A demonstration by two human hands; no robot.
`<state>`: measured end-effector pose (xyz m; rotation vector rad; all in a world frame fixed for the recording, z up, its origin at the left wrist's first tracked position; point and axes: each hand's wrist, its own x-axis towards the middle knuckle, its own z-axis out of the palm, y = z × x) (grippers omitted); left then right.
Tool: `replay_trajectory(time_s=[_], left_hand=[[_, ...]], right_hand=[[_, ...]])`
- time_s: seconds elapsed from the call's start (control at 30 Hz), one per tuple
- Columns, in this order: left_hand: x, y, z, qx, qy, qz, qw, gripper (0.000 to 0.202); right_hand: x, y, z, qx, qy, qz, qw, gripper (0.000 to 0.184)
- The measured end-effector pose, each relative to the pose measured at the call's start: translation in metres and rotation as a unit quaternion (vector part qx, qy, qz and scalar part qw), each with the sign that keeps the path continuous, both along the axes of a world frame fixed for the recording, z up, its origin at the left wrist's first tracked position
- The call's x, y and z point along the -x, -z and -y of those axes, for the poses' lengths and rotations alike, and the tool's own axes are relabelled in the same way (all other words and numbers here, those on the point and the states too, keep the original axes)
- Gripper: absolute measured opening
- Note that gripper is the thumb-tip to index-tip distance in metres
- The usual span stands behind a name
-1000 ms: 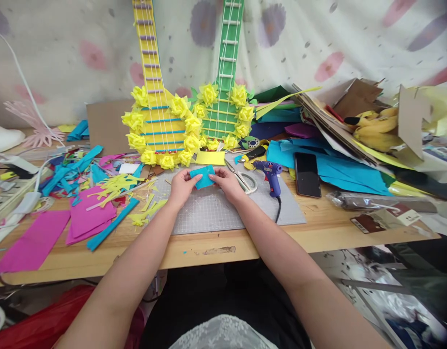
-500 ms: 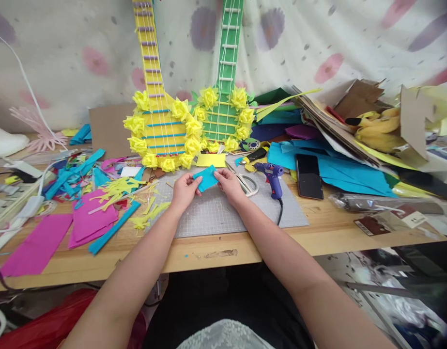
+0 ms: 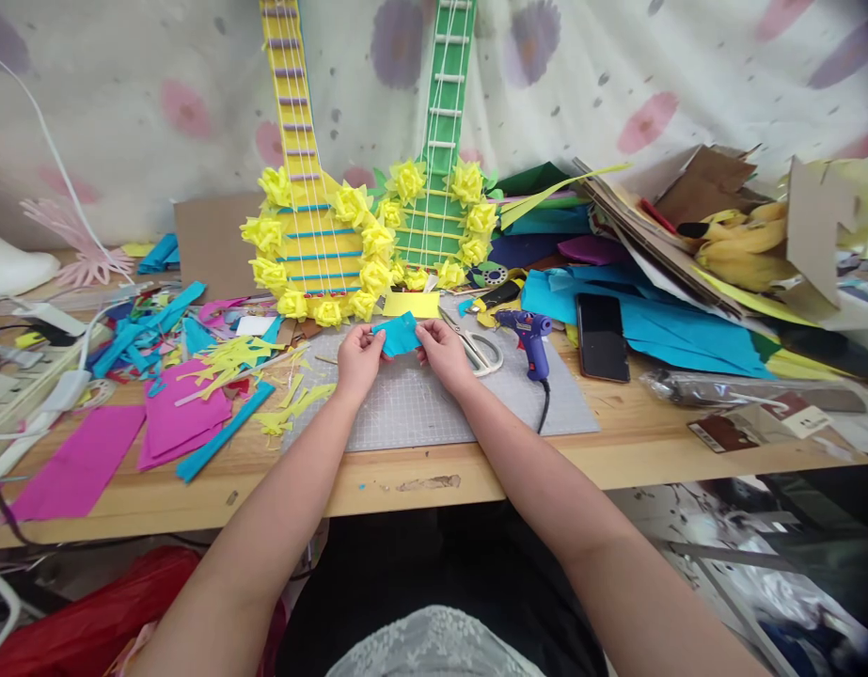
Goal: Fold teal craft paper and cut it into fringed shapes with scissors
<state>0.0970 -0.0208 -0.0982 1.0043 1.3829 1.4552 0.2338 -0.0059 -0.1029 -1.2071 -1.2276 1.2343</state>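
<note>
A small blue piece of crepe paper [image 3: 400, 336] is stretched between my two hands above the grey cutting mat [image 3: 405, 414]. My left hand [image 3: 359, 357] pinches its left end between thumb and fingers. At the opposite end, my right hand [image 3: 440, 351] pinches the paper's edge. Just behind it lies a yellow paper strip [image 3: 412, 305]. White-handled scissors [image 3: 484, 355] rest right of my right hand, and a blue glue gun [image 3: 530, 340] stands beyond them with its cord trailing forward.
Yellow [image 3: 321, 246] and green [image 3: 434, 226] paper guitars ringed with yellow paper flowers lean at the back. Pink sheets [image 3: 183, 414] and paper scraps spread leftward. A phone [image 3: 603, 337], blue paper [image 3: 694, 334] and cardboard pieces [image 3: 638, 226] occupy the right.
The blue paper has shifted slightly in my fingers and looks more curved and wrinkled than before. Both hands keep hold of it; the view has tilted a little.
</note>
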Motion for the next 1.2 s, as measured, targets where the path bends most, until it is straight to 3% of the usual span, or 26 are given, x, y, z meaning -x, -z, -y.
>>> replay_trajectory(time_s=[0.13,0.27,0.47,0.83,1.07,1.2], left_hand=[[0.0,0.005,0.0,-0.019,0.016,-0.035,0.999,0.009],[0.001,0.01,0.002,-0.038,0.036,-0.08,0.995,0.014],[0.001,0.012,0.004,-0.061,0.041,-0.129,0.989,0.018],[0.002,0.016,0.003,-0.065,0.024,-0.113,0.991,0.022],[0.007,0.018,0.0,-0.08,-0.034,-0.149,0.985,0.018],[0.009,0.02,0.0,-0.082,-0.032,-0.153,0.984,0.019]], right_hand=[[-0.001,0.011,-0.002,-0.054,-0.025,0.074,0.996,0.013],[-0.002,0.017,-0.005,-0.049,-0.013,0.106,0.993,0.009],[0.0,0.016,-0.004,-0.027,0.005,0.075,0.997,0.007],[0.001,0.01,0.0,-0.029,0.016,0.058,0.998,0.006],[0.002,0.009,0.001,-0.021,0.012,0.03,0.999,0.01],[0.0,0.008,0.0,-0.006,0.015,0.023,1.0,0.009]])
